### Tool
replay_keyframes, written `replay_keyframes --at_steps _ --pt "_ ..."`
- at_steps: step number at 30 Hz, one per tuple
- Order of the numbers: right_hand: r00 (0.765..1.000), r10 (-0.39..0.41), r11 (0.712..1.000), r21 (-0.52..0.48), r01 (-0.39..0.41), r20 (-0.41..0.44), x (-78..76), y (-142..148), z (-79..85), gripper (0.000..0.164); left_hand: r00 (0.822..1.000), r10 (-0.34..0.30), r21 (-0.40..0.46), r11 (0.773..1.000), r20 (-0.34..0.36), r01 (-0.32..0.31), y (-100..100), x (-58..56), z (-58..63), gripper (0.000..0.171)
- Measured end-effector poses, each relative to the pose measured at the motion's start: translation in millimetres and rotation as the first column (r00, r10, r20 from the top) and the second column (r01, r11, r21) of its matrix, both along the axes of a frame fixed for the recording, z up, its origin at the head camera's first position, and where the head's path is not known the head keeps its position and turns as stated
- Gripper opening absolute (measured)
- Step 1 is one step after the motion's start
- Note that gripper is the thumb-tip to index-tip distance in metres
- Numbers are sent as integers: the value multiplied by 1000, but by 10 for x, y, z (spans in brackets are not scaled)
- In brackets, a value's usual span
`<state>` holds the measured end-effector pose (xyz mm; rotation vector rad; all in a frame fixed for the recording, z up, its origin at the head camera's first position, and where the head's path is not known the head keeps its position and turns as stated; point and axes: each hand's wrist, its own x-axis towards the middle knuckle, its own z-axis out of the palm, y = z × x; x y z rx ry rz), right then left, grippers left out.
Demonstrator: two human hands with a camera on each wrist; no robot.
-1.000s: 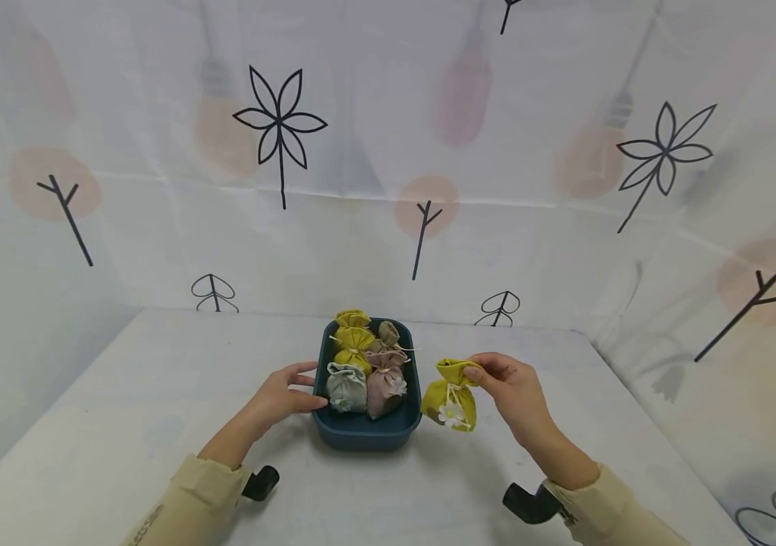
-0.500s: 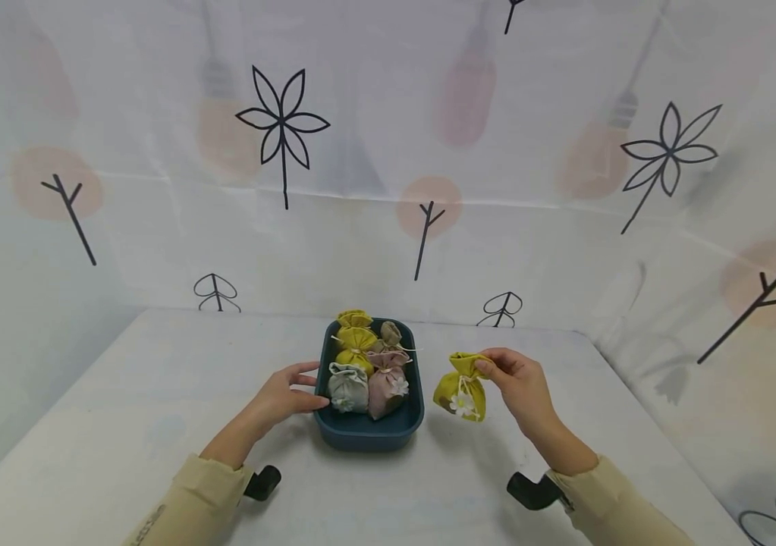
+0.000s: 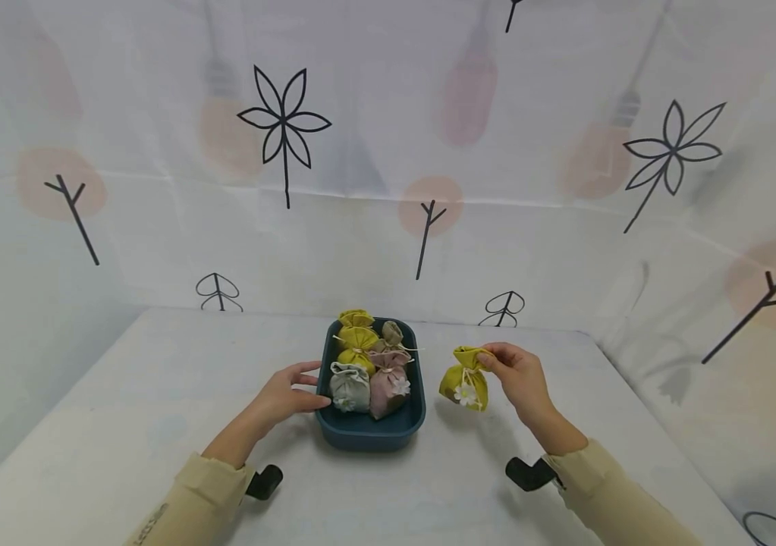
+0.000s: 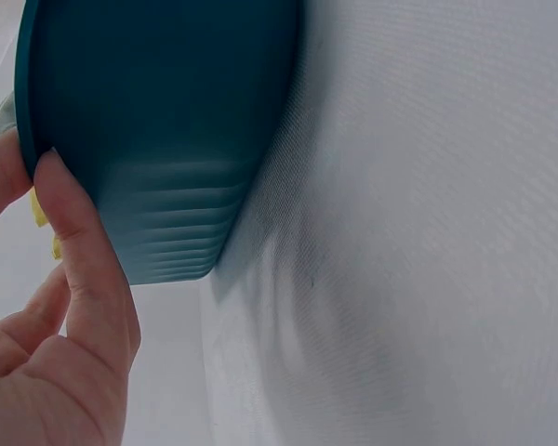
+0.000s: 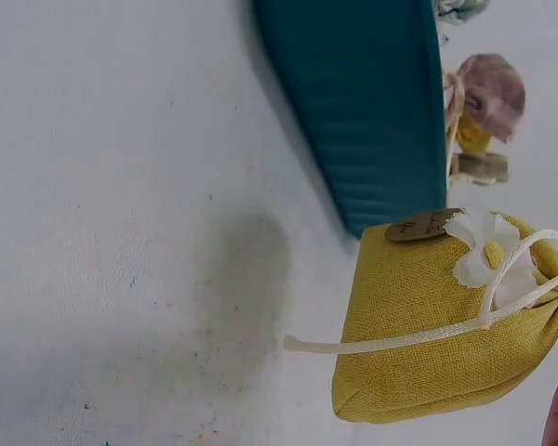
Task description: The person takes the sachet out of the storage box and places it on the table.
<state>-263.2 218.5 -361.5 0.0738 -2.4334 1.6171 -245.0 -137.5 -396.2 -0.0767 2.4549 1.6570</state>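
We saw the right hand (image 3: pixel 523 379) pinching the gathered top of a yellow pouch (image 3: pixel 466 379) between thumb and fingertips, so that the pouch hung just to the right of the teal tub (image 3: pixel 369 432), apart from it. Whether its bottom touched the white counter (image 3: pixel 155 409) we could not tell; the right wrist view showed a dark shadow on the counter under the pouch (image 5: pixel 437 344). A white flower (image 5: pixel 479 251), a small round tag (image 5: pixel 420 225) and a pale cord (image 5: pixel 400 342) sat on its front.

The left hand (image 3: pixel 285 394) rested against the left side of the tub, the thumb laid straight along the wall near the rim and the other fingers spread, loose, gripping nothing. In the left wrist view the thumb (image 4: pixel 84 251) pressed flat on the tub's outer wall (image 4: pixel 177 139).

Inside the tub we counted 5 pouches: a grey pouch (image 3: pixel 348 387) at front left, a pink pouch (image 3: pixel 388 383) at front right, 2 more yellow pouches (image 3: pixel 356 340) behind them and a tan pouch (image 3: pixel 391 332) at back right. A patterned white curtain (image 3: pixel 388 152) stood behind the counter.
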Motion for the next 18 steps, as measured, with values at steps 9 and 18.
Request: replay_keyframes --at_steps 9,18 --pt "1000 -20 1000 -9 20 22 -151 0 -84 23 1000 2 -7 1000 -1 -2 -3 3 -8 73" --pt "1000 -21 1000 0 21 12 -276 -37 -102 23 1000 -1 1 1000 7 1 -5 -9 -14 72"
